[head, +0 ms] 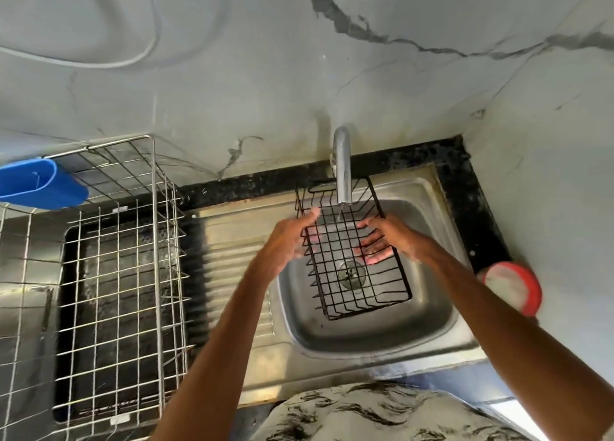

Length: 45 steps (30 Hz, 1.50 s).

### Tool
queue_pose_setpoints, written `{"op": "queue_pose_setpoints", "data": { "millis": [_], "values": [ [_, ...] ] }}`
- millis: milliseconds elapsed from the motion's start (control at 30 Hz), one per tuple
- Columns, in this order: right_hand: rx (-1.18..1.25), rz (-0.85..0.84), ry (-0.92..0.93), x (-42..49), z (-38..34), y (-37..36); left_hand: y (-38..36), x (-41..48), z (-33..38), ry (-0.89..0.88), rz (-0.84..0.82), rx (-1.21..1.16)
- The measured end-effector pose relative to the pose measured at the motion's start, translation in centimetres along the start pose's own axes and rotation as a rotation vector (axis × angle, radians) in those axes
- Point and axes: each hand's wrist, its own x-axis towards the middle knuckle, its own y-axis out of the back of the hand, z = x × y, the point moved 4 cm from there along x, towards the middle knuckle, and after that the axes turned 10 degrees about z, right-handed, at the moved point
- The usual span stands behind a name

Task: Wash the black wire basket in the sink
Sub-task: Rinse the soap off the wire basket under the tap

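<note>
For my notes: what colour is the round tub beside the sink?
The tub is red with a whitish top; head view.

We logged a black rectangular wire-grid basket (335,258) | tilted, far end raised | near end down in the stainless steel sink (382,334) basin

The left hand (287,241) meets the basket (332,268) at its left wall, but blur and wires hide whether its grip closes there. The rack (156,241) and blue holder (40,183) run off the left edge, and the red-rimmed tub (513,287) at right is blurred.
</note>
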Motion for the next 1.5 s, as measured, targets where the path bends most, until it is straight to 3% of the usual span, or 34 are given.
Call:
{"op": "queue_pose_setpoints", "data": {
  "millis": [300,400,500,567,667,733,900,967,1067,1133,1233,1400,1500],
  "values": [
    [-0.115,0.073,-0.179,-2.1,1.4,0.9,-0.4,-1.1,-6.4,0.138,-0.138,0.068],
    [-0.417,0.244,0.041,-2.6,0.2,1.5,-0.9,-1.4,-6.8,0.152,-0.113,0.028],
    [-0.686,0.706,0.378,-4.4,-2.0,1.0,-1.1,-0.9,-6.9,0.147,-0.054,0.004],
    [-0.684,0.863,0.626,-6.0,-3.3,-0.7,-1.1,-0.3,-6.7,0.137,-0.015,-0.004],
    [-0.621,0.582,0.723,-5.3,-3.3,-3.7,-1.2,0.7,-6.2,0.091,0.004,-0.005],
    [-0.788,0.376,0.654,-3.1,-1.7,-5.3,-1.4,1.1,-5.7,0.068,-0.004,0.002],
    [-1.038,0.34,0.325,1.8,1.3,-5.6,-2.8,1.1,-4.8,0.071,-0.062,0.024],
    [-1.128,0.27,0.418,1.7,2.2,-7.0,-3.1,1.4,-5.2,0.084,-0.07,0.028],
    [-1.171,0.056,0.753,0.5,3.3,-8.6,-2.9,1.7,-5.9,0.121,-0.064,0.03],
    [-1.217,0.101,0.737,0.9,2.7,-7.3,-2.6,1.8,-6.2,0.129,-0.056,0.033],
    [-1.239,0.263,0.51,1.9,2.3,-5.9,-2.3,2.0,-5.7,0.112,-0.046,0.042],
    [-1.15,0.158,0.694,1.0,2.2,-8.3,-2.1,2.6,-5.5,0.09,0.02,0.045],
    [-1.054,0.352,0.553,2.1,1.4,-6.1,-1.7,2.7,-5.5,0.043,0.074,-0.004]
  ]
}}
